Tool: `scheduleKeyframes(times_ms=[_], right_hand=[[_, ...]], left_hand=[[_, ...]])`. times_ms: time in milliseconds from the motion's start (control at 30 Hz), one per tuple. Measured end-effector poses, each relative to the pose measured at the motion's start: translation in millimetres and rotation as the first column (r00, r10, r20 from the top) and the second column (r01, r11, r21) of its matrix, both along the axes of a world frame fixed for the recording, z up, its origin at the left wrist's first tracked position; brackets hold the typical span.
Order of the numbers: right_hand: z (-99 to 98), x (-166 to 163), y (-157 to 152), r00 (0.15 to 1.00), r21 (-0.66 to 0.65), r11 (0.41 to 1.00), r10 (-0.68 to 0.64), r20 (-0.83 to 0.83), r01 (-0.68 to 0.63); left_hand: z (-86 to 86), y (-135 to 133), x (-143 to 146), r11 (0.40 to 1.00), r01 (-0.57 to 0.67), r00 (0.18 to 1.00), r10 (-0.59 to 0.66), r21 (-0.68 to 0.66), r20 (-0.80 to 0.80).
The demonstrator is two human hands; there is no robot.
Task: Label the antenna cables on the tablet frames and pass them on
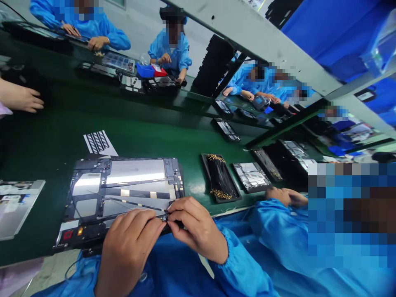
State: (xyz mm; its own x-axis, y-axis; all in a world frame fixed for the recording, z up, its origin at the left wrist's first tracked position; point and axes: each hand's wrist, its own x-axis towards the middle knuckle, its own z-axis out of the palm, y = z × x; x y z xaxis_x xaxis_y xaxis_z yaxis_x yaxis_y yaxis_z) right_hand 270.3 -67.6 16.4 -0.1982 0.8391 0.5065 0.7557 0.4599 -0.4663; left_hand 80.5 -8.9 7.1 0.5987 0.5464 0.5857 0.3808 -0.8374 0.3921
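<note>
- Left hand (133, 241): at the near edge of the green belt (55, 140), fingers drawn narrow, thumb and forefinger pinched on the end of a thin black cable (165, 217).
- Right hand (198, 229): just beside the left, fingertips touching it, closed to a narrow pinch on the same cable end from the other side.
- Thin black cable: lies along the near side of the open tablet chassis (123, 189), its held end at the chassis's near right corner.
- Open tablet chassis: flat on the belt near its near edge, with silver plates and black frame exposed.
- Handling, as a judgement: a light fingertip grip seems best, with the cable end kept low and square to the chassis, pressure straight down, no twist or pull along the cable.
- Sheet of black strips (99, 142): on the belt just beyond the chassis's far left corner.
- Tray of gold-tipped black wires (220, 178): right of the chassis, apart from it.
- Second chassis (252, 176): right of the tray, near a co-worker's hand (286, 195).
</note>
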Motion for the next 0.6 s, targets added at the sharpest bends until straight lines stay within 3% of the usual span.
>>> scheduleKeyframes(times_ms=[367,600], right_hand=[[-1.3,0.5,-3.2,1.0,-0.008,1.0,-0.001,-0.02,0.0],[-17.2,2.6,-9.8,0.999,0.152,0.988,0.021,0.045,-0.028]], left_hand=[[0.9,-0.1,0.7,1.0,-0.02,0.997,0.018,-0.024,-0.071],[7.7,3.0,-5.4,1.0,0.01,0.999,-0.01,-0.005,-0.03]])
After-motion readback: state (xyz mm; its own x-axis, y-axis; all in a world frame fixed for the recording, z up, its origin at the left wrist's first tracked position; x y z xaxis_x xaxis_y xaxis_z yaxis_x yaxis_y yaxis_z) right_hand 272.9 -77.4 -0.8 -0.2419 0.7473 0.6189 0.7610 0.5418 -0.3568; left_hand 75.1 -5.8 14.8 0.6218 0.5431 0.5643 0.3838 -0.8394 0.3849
